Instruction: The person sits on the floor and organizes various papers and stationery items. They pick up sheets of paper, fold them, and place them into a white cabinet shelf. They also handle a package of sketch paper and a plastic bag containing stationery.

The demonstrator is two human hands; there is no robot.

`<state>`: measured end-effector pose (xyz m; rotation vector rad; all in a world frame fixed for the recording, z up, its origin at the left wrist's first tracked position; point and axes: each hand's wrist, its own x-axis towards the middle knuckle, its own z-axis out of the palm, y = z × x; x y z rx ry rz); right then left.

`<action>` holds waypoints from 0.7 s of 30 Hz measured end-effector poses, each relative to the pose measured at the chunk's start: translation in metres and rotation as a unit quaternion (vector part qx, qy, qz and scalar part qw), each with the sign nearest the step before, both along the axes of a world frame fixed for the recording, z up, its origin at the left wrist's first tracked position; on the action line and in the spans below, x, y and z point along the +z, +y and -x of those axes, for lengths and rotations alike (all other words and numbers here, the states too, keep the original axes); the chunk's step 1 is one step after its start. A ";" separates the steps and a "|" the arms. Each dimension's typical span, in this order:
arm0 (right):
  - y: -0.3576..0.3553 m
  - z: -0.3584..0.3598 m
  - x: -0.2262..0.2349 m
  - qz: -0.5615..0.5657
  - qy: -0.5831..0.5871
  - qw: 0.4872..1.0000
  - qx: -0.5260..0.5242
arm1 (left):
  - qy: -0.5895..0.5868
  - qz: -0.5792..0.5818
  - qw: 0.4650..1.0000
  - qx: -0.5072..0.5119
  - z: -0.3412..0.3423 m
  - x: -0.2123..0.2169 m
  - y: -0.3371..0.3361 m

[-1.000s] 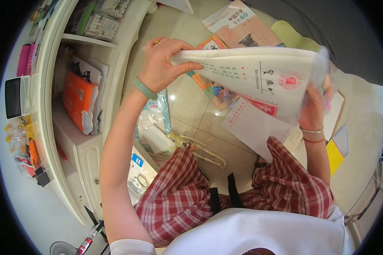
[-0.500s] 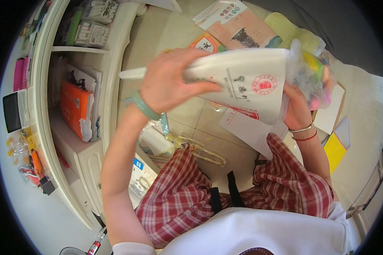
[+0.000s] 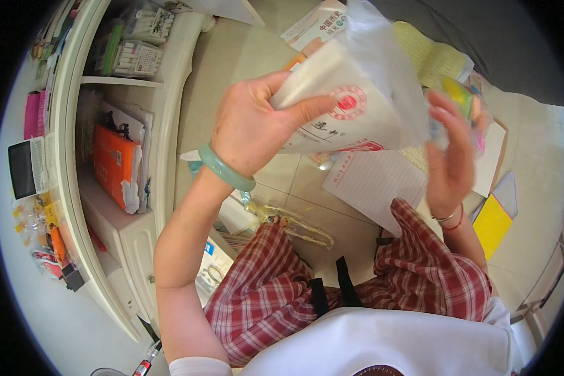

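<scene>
From here I see the white printed bag (image 3: pixel 376 94) held up between the two hands, tilted above a lined sheet (image 3: pixel 376 188). The left hand (image 3: pixel 254 125) grips its left side, thumb laid across the front beside a round red stamp (image 3: pixel 347 103). The right hand (image 3: pixel 448 156) is just beside the bag's right edge, fingers loosely extended, not clenched (it's blurred, so I can't tell whether it brushes the bag). Behind it shows a clear, colourful packet (image 3: pixel 459 94).
</scene>
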<state>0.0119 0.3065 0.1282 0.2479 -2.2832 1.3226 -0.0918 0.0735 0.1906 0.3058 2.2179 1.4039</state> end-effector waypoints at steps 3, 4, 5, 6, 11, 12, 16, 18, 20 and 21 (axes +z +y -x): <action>-0.014 -0.006 -0.010 0.034 -0.147 0.987 0.056 | 0.096 0.007 0.988 -0.118 -0.009 0.007 0.001; -0.015 -0.008 -0.017 0.059 -0.217 0.969 0.098 | 0.182 0.035 0.967 -0.174 -0.009 0.014 0.002; -0.017 -0.010 -0.025 0.080 -0.289 0.945 0.134 | 0.265 0.065 0.935 -0.227 -0.009 0.017 0.002; -0.017 -0.011 -0.035 0.102 -0.360 0.906 0.198 | 0.311 0.078 0.921 -0.220 -0.007 0.017 0.001; -0.067 -0.041 -0.074 0.415 -0.434 0.762 0.244 | 0.344 0.176 0.877 -0.286 0.007 0.006 0.004; -0.074 -0.045 -0.086 0.463 -0.428 0.741 0.231 | 0.366 0.170 0.867 -0.292 0.009 -0.002 0.009; -0.082 -0.035 -0.119 0.625 -0.458 0.608 0.171 | 0.478 0.168 0.835 -0.217 0.018 -0.051 0.024; -0.075 -0.024 -0.146 0.632 -0.453 0.613 0.140 | 0.455 0.132 0.859 -0.194 0.010 -0.081 0.029; -0.064 -0.010 -0.166 0.596 -0.475 0.638 0.110 | 0.324 0.091 0.917 -0.214 -0.010 -0.119 0.025; -0.053 -0.003 -0.174 0.554 -0.495 0.662 0.095 | 0.282 0.106 0.922 -0.245 -0.022 -0.136 0.020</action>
